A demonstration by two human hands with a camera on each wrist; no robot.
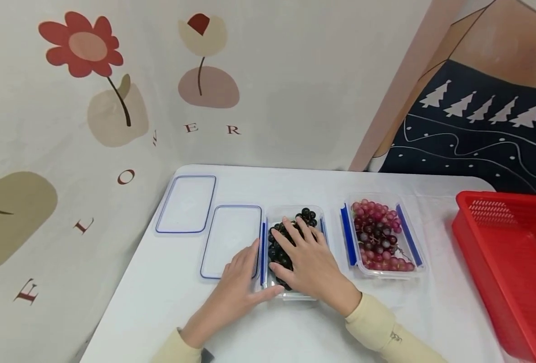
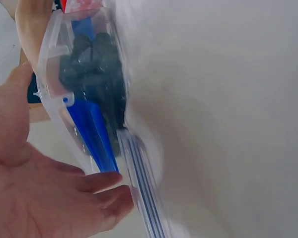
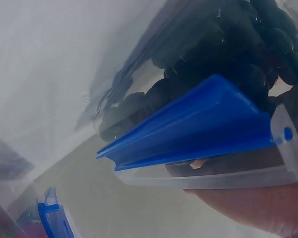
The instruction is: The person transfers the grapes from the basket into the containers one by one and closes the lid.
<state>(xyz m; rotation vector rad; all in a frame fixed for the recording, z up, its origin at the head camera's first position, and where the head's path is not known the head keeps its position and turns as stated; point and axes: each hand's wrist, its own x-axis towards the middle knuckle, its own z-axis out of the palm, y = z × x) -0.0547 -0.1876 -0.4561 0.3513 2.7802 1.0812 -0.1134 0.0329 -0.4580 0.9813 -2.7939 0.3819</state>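
Dark grapes (image 1: 279,254) fill a clear plastic container (image 1: 295,296) with blue side clips in the middle of the table. My right hand (image 1: 306,259) rests on top of the grapes, fingers spread. Beside the container's left side lies my left hand (image 1: 238,282), its fingers extended and thumb at the near corner. In the left wrist view, the fingertips (image 2: 124,196) of that hand are near the blue clip (image 2: 94,134) and a lid's edge (image 2: 144,183). The right wrist view shows another blue clip (image 3: 198,129) hanging outward below the dark grapes (image 3: 228,54).
Two clear lids with blue seals, the nearer lid (image 1: 231,242) and the farther lid (image 1: 186,204), lie flat at the left. A second container (image 1: 385,275) of red grapes (image 1: 376,237) stands to the right. At the far right is a red basket (image 1: 481,272).
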